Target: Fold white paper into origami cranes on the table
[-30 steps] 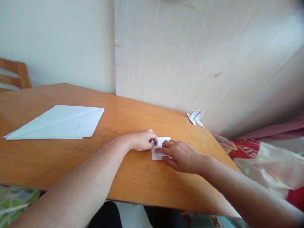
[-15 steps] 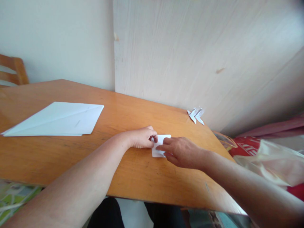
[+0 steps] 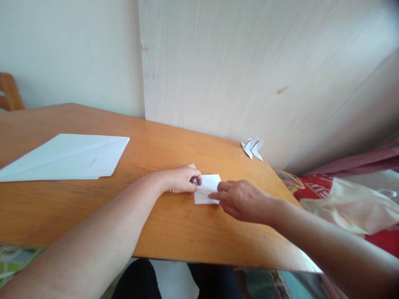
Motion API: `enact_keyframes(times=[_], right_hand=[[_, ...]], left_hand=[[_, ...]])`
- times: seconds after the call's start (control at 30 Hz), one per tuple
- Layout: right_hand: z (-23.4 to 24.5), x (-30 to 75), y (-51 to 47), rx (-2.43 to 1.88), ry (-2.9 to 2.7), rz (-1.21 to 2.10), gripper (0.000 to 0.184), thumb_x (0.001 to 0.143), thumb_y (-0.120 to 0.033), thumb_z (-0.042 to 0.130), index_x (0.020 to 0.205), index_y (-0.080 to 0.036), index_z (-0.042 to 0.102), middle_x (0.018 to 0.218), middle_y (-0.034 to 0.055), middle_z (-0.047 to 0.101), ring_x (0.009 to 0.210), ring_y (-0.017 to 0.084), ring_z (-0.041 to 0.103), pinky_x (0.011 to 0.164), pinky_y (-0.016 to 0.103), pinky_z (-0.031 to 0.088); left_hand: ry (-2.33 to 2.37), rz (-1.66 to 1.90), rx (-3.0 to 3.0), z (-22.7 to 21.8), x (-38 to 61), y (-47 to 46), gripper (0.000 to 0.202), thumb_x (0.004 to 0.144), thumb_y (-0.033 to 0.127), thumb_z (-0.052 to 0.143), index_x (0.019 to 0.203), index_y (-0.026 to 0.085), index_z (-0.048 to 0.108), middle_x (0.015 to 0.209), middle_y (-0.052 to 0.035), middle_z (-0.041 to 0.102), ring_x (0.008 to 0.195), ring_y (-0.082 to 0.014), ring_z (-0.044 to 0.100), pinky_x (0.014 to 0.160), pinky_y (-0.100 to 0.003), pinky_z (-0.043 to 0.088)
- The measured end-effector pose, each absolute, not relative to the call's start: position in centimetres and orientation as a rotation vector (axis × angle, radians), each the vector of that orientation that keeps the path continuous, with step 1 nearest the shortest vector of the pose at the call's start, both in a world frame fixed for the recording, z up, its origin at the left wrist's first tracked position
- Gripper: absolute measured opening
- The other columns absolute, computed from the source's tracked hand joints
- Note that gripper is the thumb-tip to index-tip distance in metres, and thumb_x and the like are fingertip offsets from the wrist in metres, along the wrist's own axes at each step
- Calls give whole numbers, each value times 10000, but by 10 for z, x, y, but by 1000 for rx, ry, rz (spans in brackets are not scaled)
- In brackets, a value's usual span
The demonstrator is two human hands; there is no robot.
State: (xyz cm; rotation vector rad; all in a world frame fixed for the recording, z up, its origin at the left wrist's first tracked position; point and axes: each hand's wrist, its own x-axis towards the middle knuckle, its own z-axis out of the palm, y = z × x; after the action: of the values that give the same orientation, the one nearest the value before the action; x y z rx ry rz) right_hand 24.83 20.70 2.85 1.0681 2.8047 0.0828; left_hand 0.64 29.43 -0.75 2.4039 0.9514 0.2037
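A small folded white paper lies flat on the orange wooden table. My left hand rests curled at the paper's left edge, fingertips pressing down on it. My right hand comes in from the right, its index finger pressing the paper's lower right edge with the other fingers curled under. The paper's middle shows a faint diagonal crease. Neither hand lifts the paper off the table.
A large folded white sheet lies at the table's left. A small finished paper figure sits at the far edge against a pale wooden panel. Plastic bags lie beyond the table's right edge. A wooden chair stands far left.
My right hand has slid back to the right, uncovering more of the small paper. My left hand stays pressed at its left edge. The camera view drifted slightly right.
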Motion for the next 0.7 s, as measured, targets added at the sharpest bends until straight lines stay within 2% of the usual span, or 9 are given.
enact_keyframes(times=[0.3,0.7], right_hand=[[33,259,197,1057,2772,66,355,971,-241,449,1275,-248,634,1026,82,656,833,196,607,700,315,395],[29,278,184,1128,2849,48,326,949,-218,512,1249,-241,638,1035,76,661,827,180,620,701,293,436]], left_hand=[[938,195,2394,-10,6,297,275,753,225,592,1012,203,683,1060,-40,559,916,-179,582,801,-264,479],[907,250,2380,-16,3,300,281,748,249,593,1006,204,696,1036,-39,559,907,-177,590,811,-264,481]])
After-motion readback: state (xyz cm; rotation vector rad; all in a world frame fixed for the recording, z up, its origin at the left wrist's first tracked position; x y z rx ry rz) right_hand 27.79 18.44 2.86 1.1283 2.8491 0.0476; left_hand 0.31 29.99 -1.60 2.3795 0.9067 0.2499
